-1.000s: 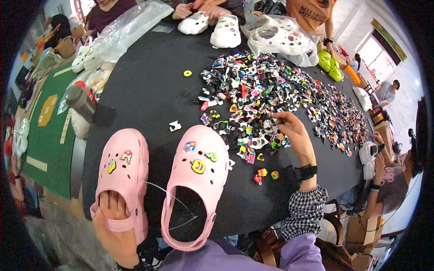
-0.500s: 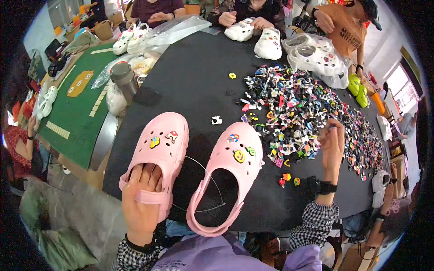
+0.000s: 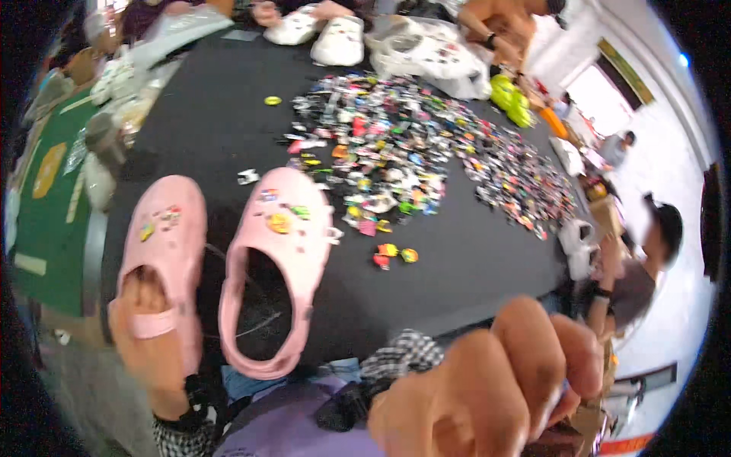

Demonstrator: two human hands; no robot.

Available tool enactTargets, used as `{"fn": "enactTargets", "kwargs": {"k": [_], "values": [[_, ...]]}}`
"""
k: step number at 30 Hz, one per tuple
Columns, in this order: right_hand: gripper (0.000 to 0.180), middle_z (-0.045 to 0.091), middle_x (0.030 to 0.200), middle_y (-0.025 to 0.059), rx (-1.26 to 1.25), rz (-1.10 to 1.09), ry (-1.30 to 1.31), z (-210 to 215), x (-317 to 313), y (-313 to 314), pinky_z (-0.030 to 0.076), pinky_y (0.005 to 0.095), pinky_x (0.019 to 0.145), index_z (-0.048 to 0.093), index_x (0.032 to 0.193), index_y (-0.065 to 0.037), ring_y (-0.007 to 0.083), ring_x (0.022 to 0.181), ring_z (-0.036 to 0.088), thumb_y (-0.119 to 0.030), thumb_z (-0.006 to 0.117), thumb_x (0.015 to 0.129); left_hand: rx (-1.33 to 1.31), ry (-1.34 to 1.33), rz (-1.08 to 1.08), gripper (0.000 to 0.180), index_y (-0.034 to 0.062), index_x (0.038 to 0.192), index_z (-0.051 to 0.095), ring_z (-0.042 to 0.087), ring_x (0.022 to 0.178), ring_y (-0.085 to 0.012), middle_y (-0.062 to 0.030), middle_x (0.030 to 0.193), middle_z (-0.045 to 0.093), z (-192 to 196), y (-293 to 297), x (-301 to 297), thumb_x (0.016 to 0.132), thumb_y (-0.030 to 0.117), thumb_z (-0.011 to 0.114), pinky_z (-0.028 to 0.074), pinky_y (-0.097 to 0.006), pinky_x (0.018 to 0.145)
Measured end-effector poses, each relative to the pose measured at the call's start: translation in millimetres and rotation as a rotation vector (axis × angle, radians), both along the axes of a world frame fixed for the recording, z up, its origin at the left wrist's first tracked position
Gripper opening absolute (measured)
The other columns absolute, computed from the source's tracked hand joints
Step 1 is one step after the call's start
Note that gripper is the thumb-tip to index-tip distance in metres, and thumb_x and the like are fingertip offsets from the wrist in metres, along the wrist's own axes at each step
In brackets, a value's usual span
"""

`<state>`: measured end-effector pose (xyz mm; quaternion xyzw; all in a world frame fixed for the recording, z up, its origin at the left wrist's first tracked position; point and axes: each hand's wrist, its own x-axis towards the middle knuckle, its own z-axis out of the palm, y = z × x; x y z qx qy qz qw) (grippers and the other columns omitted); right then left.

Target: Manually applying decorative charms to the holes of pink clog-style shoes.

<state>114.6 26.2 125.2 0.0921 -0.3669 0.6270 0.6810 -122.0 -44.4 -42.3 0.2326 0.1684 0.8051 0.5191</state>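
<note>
My left hand (image 3: 156, 350) reaches into a pink clog (image 3: 173, 206), its fingers inside the opening under the heel strap. The fingers look stretched out, not wrapped around anything. To its right lies a second pink clog (image 3: 304, 266), which a thin clear loop links to the first. Small colourful charms sit on the toes of both. My right hand (image 3: 495, 373) is raised large at the lower right, fingers curled closed. A small pale bluish bit shows between them, too blurred to name. Beyond the clogs spreads a pile of shoe charms (image 3: 373, 145).
Several loose charms (image 3: 388, 251) lie on the black table (image 3: 205, 99) before the pile. At the far side stand white clogs (image 3: 339, 42), a clear bag of white clogs (image 3: 426, 53) and lime clogs (image 3: 510, 100). A green table (image 3: 46, 236) is left; people work around.
My right hand has left the charm pile and come up close at the lower right, fingers curled. The view has swung rightward. My left hand stays in the pink clog.
</note>
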Motion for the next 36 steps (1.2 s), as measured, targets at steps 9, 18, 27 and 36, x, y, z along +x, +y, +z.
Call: {"fn": "enactTargets", "kwargs": {"k": [9, 18, 27, 36], "values": [[0.015, 0.044, 0.088, 0.0074, 0.087, -0.205, -0.078, 0, 36, 3, 0.041, 0.0281, 0.044, 0.046, 0.097, -0.01, 0.0155, 0.067, 0.043, -0.024, 0.041, 0.1, -0.38, 0.092, 0.498, 0.047, -0.0035, 0.138, 0.032, 0.029, 0.138, -0.0256, -0.0167, 0.15, 0.03, 27, 6, 26, 0.101, 0.025, 0.035, 0.019, -0.04, 0.116], [0.018, 0.049, 0.091, 0.0078, 0.091, -0.289, -0.102, -3, 46, 11, 0.039, 0.0258, 0.049, 0.048, 0.102, -0.009, 0.0142, 0.068, 0.044, -0.025, 0.04, 0.1, -0.474, 0.122, 0.362, 0.057, -0.0045, 0.133, 0.039, 0.033, 0.133, -0.0257, -0.0154, 0.139, 0.042, 39, 1, 14, 0.094, 0.037, 0.045, 0.025, -0.045, 0.11], [0.021, 0.054, 0.093, 0.0082, 0.062, -0.407, -0.128, -9, 54, 24, 0.038, 0.0236, 0.053, 0.05, 0.107, -0.008, 0.0128, 0.068, 0.045, -0.026, 0.039, 0.101, -0.458, -0.152, 0.368, 0.053, -0.0047, 0.13, 0.042, 0.035, 0.131, -0.0257, -0.016, 0.136, 0.045, 28, -1, 11, 0.094, 0.035, 0.044, 0.028, -0.041, 0.107], [0.026, 0.059, 0.096, 0.0086, -0.081, -0.747, -0.415, -37, 71, 91, 0.037, 0.0213, 0.058, 0.051, 0.113, -0.007, 0.0115, 0.069, 0.046, -0.027, 0.039, 0.101, -0.096, -0.093, 0.043, 0.046, 0.0017, 0.137, 0.037, 0.026, 0.14, -0.0273, -0.0182, 0.15, 0.03, 7, -15, -9, 0.097, 0.024, 0.044, 0.018, -0.043, 0.116]]}}
